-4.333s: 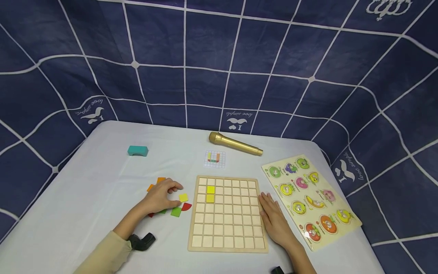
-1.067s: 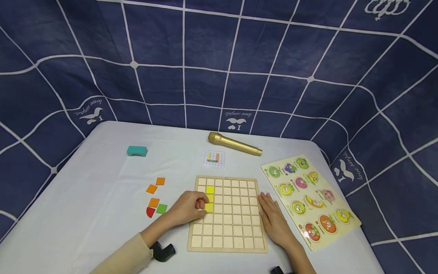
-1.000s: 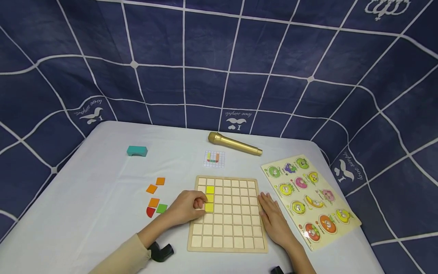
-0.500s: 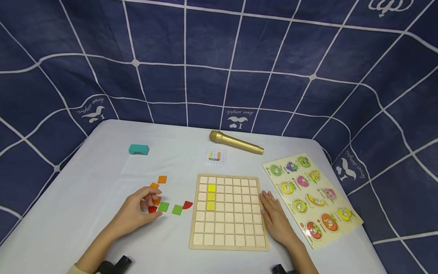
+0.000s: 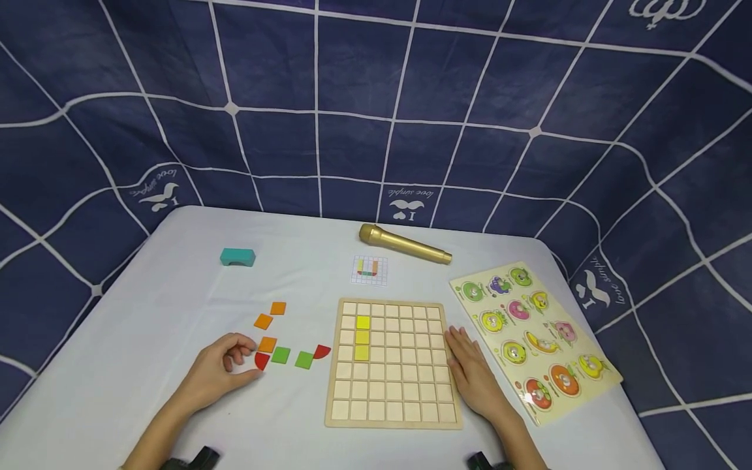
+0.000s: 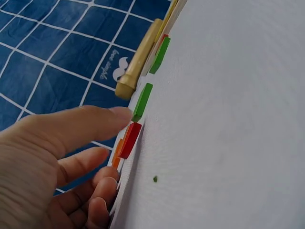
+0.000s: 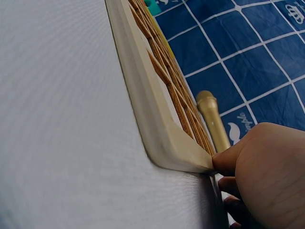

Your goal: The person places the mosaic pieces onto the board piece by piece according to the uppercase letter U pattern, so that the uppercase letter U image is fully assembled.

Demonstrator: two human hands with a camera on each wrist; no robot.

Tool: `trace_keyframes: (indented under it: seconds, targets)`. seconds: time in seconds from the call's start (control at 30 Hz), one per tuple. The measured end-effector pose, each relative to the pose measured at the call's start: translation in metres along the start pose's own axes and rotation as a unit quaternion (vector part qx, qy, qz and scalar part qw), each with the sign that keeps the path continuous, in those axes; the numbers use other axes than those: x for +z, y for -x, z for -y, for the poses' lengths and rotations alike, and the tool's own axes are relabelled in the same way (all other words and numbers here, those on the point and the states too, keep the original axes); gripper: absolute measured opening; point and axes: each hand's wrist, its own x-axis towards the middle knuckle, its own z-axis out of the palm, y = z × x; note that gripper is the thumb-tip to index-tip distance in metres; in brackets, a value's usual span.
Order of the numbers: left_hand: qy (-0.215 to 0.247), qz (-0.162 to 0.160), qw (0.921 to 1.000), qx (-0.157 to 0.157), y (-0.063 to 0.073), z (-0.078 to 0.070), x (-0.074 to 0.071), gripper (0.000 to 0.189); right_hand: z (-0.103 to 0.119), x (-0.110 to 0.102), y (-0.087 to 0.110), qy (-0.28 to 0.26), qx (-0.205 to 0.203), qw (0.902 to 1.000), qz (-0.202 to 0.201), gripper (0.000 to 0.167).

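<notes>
My left hand point(image 5: 214, 369) hovers at the left cluster of loose tiles, thumb and forefinger apart at the left side of a red quarter-circle tile point(image 5: 261, 361). In the left wrist view the thumb tip overlaps the end of a green tile point(image 6: 142, 101), and the red tile lies just below it. A wooden grid board point(image 5: 393, 421) holds three yellow square tiles point(image 5: 362, 337) in a column. My right hand point(image 5: 474, 382) lies flat along the board's right edge, its thumb at the rim in the right wrist view.
Around the red tile lie orange squares point(image 5: 278, 308), green squares point(image 5: 304, 360) and another red quarter-circle point(image 5: 322, 352). Behind the board are a U-pattern card point(image 5: 369, 271) and a gold microphone point(image 5: 405, 244). A teal block point(image 5: 237, 257) stands back left; a fruit puzzle board point(image 5: 537, 346) lies right.
A yellow tile that lay on the table now sits third in the board's column. My left hand has withdrawn leftward from the board to the red tile. The right hand stays put.
</notes>
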Motion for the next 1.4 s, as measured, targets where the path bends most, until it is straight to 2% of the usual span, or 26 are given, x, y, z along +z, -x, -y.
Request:
trace_keyframes:
  seconds: [0.17,0.33,0.5,0.8,0.9,1.13,1.4]
  targets:
    - [-0.045,-0.003,0.9987,0.023,-0.0006,0.0045,0.0043,0.039,-0.0001,-0.0009,0.0,0.0,0.003,1.0,0.001,0.049]
    - [-0.056,0.003,0.9983,0.012,0.0,0.0048,0.0058,0.037,-0.0007,-0.0005,-0.0003,-0.001,0.011,0.9999,0.007,0.049]
    - [-0.058,0.005,0.9982,0.012,0.0005,0.0044,0.0058,0.035,-0.0014,0.0002,-0.0003,-0.002,0.012,0.9999,0.007,0.049]
    - [-0.064,-0.001,0.9975,0.03,0.0014,0.0058,0.0059,0.035,-0.001,0.0012,0.0007,-0.004,0.01,0.9999,0.003,0.049]
    - [-0.059,0.001,0.9976,0.036,0.0015,0.0057,0.0054,0.034,-0.0004,0.0008,0.0009,-0.004,0.008,1.0,0.001,0.048]
    - [-0.044,0.012,0.9986,0.027,0.001,0.0041,0.0046,0.029,0.0001,0.0004,0.0008,-0.003,0.006,1.0,-0.001,0.048]
    - [-0.03,0.002,0.9989,0.037,0.0004,0.0048,0.0046,0.028,-0.0003,0.0008,0.0003,0.002,0.007,1.0,0.0,0.048]
